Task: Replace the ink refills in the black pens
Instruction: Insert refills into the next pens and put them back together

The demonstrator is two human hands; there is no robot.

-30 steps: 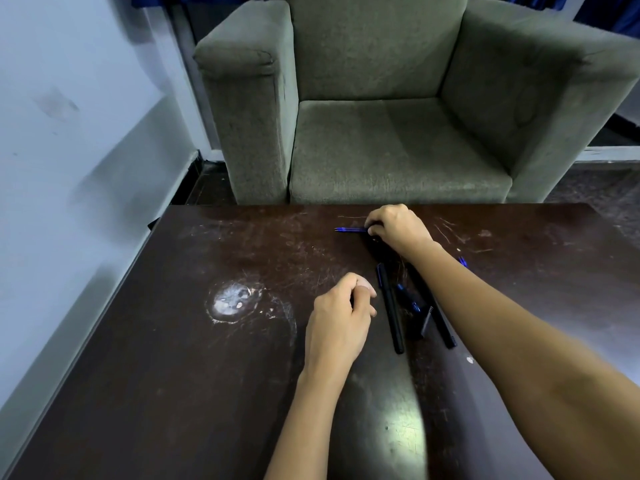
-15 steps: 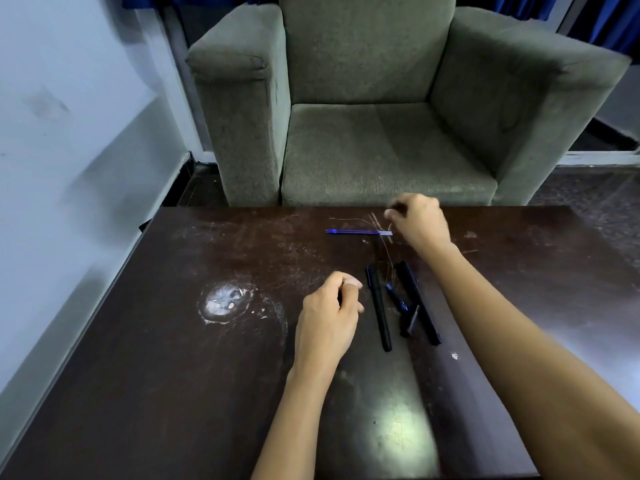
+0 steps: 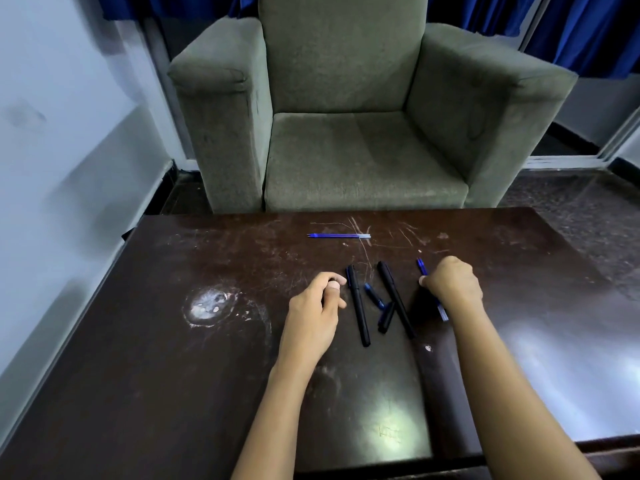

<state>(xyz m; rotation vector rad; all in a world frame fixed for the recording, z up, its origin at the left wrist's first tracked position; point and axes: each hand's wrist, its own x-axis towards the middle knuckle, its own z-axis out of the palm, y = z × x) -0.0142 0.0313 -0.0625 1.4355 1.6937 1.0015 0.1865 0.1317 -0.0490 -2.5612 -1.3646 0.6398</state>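
The left hand (image 3: 317, 306) lay curled beside two slim black plastic pens (image 3: 358, 306) on the scratched dark desk (image 3: 173, 375); whether its grip held anything was unclear. The right hand (image 3: 452, 285) clasped a thin blue ink refill (image 3: 421, 266). A sweep might roll the spare blue refill (image 3: 339, 236) off the far edge; open desk flanked both hands.

A grey-green armchair (image 3: 363, 133) stands behind the dark scratched tabletop (image 3: 173, 341) (white stain (image 3: 207, 303) at left); blue curtains (image 3: 588, 29) hang beyond.
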